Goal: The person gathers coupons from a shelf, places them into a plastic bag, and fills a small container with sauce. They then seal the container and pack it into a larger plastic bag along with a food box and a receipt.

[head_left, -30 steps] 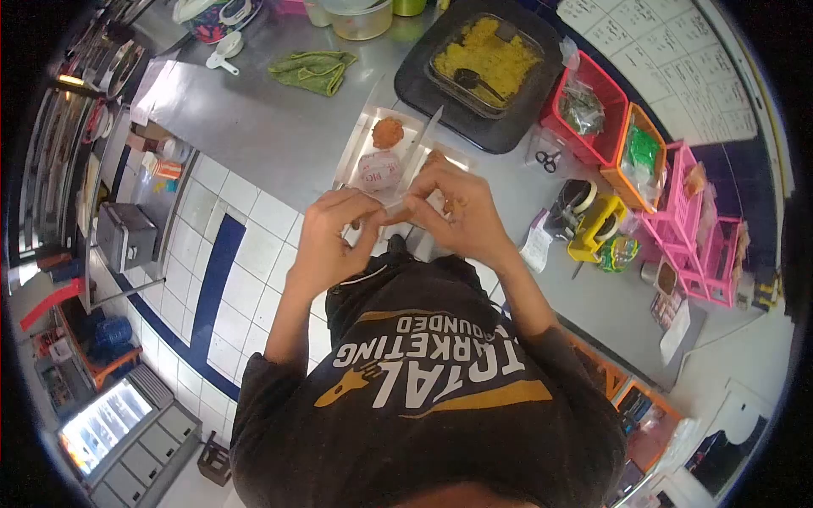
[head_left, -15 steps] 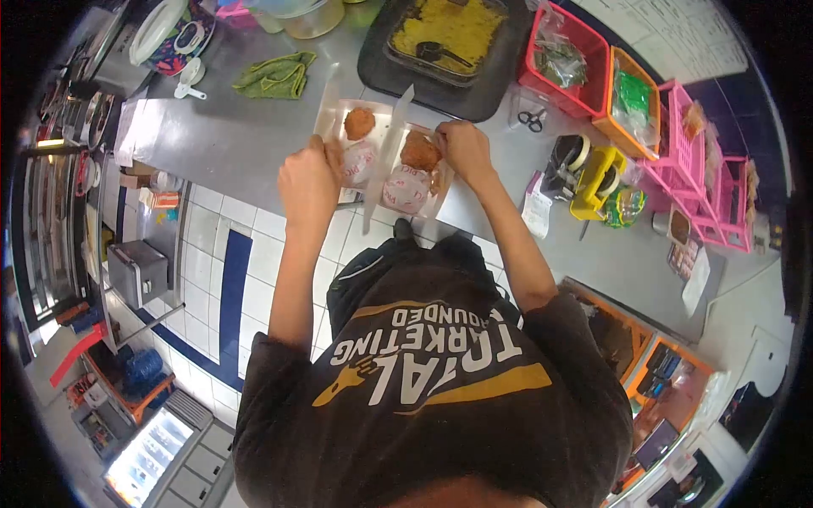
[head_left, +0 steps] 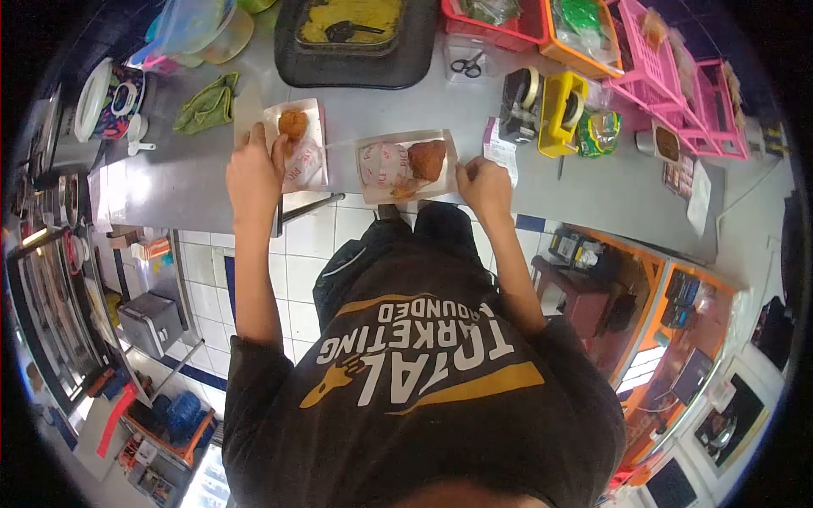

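Two white paper food boxes sit apart near the counter's front edge. In the left food box [head_left: 318, 114] lie a piece of fried chicken [head_left: 293, 124] and a bundle in red-printed white paper [head_left: 302, 166]. My left hand [head_left: 256, 173] grips this box's left side, thumb towards the food. The right food box [head_left: 406, 138] holds a browner fried chicken piece [head_left: 427, 160] beside another printed paper bundle [head_left: 383, 164]; a smaller fried bit [head_left: 410, 188] lies at its near side. My right hand [head_left: 485, 186] is closed at the right wall of this box, fingertips pinching its edge.
Behind the boxes stands a black tray [head_left: 415, 72] with a pan of yellow food. A green cloth [head_left: 207, 106] lies to the left. Scissors [head_left: 467, 65], a yellow tape dispenser [head_left: 559, 114] and pink baskets [head_left: 656, 59] are on the right. The counter [head_left: 195, 190] ends close to my body.
The two boxes, close together before, are now separated. My left hand and its box have moved left; the right box has shifted right and turned. The camera view has shifted too.
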A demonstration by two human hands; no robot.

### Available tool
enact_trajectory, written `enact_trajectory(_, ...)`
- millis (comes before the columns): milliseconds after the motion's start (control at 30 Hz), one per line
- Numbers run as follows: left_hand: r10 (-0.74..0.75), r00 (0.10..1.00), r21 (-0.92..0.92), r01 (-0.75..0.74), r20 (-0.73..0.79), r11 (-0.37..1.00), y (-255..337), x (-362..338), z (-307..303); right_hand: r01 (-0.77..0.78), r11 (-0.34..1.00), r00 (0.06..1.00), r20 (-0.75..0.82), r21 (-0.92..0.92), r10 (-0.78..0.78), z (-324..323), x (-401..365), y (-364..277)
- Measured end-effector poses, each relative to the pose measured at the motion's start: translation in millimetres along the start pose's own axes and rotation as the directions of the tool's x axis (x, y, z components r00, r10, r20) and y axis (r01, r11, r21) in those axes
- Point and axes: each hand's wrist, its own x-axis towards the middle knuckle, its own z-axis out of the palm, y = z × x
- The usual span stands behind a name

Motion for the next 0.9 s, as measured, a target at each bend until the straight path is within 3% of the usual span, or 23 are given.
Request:
enact_trajectory(67,0.217,0.974,-0.167,-0.225,-0.064,0.960,16.2,2.2,-1.0,0.000,1.000,0.982,-0.187,-0.013,-0.002,-17.4,-2.2,-0.7)
enact_trajectory(100,0.331,0.939,-0.244,-0.344,-0.093,0.907,23.7,4.6,4.5,0.208,0.964,0.888,-0.380,-0.167,-0.257,-33.2,4.3,-11.3)
enact_trajectory(167,0.489,0.865,-0.327,-0.495,-0.107,0.805,37.0,11.9,18.1,0.414,0.895,0.808,-0.385,-0.166,-0.446,-45.0,30.4,-21.2)
enact_trajectory(233,0.412,0.909,-0.470,-0.340,0.056,0.814,34.0,14.9,49.2,0.505,0.861,0.820,-0.281,-0.054,-0.498,-39.0,53.7,-15.9)
enact_trajectory(300,0.348,0.920,-0.637,-0.160,0.182,0.754,30.9,17.8,70.9,0.424,0.891,0.904,-0.020,0.161,-0.427,-31.3,65.6,-4.8)
enact_trajectory(400,0.234,0.924,-0.830,0.135,0.304,0.542,33.4,9.8,90.7,0.299,0.884,0.938,0.062,0.358,-0.342,-23.4,70.7,-0.8)
enact_trajectory(433,0.169,0.931,-0.851,0.209,0.325,0.482,40.2,4.7,94.6,0.355,0.866,0.927,-0.013,0.353,-0.374,-16.2,68.5,0.4)
enact_trajectory(500,0.126,0.951,-0.920,0.230,0.282,0.317,56.1,-2.4,98.1,0.474,0.818,0.881,-0.171,0.326,-0.442,-0.9,68.1,-3.0)
enact_trajectory(533,0.083,0.969,-0.943,0.204,0.233,0.261,64.2,-4.1,103.1,0.355,0.796,0.935,-0.192,0.490,-0.299,4.8,64.9,-10.9)
enact_trajectory(600,-0.012,0.990,-0.978,0.140,0.140,0.154,80.1,-9.2,120.9,0.110,0.628,0.990,-0.144,0.770,0.003,19.8,53.1,-30.6)
enact_trajectory(633,-0.135,0.970,-0.979,0.202,0.203,-0.020,93.6,-10.9,129.3,0.141,0.483,0.977,-0.199,0.864,0.070,32.0,52.3,-39.2)
enact_trajectory(700,-0.274,0.960,-0.982,0.111,0.065,0.154,112.8,-11.1,133.0,0.033,0.564,0.947,-0.206,0.825,0.246,37.8,52.9,-62.2)
enact_trajectory(733,-0.348,0.935,-0.987,0.111,0.063,0.119,123.5,-8.2,134.4,-0.025,0.596,0.919,-0.217,0.802,0.330,37.0,53.6,-73.4)
enact_trajectory(767,-0.421,0.905,-0.991,0.105,0.060,0.083,134.3,-5.2,135.9,0.026,0.644,0.934,-0.248,0.765,0.257,39.7,53.0,-76.6)
enact_trajectory(800,-0.491,0.870,-0.994,0.093,0.057,0.049,145.1,-2.1,137.3,0.044,0.601,0.939,-0.239,0.798,0.249,41.2,53.4,-80.2)
enact_trajectory(867,-0.487,0.856,-0.985,0.154,0.173,-0.079,147.9,8.9,136.2,0.082,0.509,0.948,-0.225,0.857,0.225,41.9,59.0,-85.9)
enact_trajectory(900,-0.439,0.886,-0.989,0.137,0.149,-0.059,144.1,9.5,136.1,0.107,0.527,0.952,-0.239,0.843,0.189,43.7,61.1,-81.9)
